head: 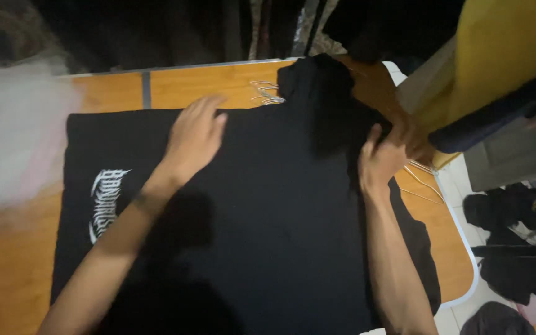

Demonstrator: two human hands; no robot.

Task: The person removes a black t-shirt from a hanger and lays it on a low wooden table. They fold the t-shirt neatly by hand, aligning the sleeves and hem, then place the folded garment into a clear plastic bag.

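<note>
A black T-shirt (268,205) with a white print near its left end lies spread over an orange wooden table (7,260). My left hand (195,138) rests flat on the shirt's far edge, fingers apart. My right hand (381,158) pinches a bunched fold of the same shirt at its right side, where the fabric is lifted and folded back toward the table's far edge.
Thin wire hangers lie on the table, one set at the far edge (265,93) and one by the right edge (422,180). A pale blurred cloth (13,136) covers the left. Dark clothes (516,248) lie on the floor at right, beside yellow and grey furniture (497,56).
</note>
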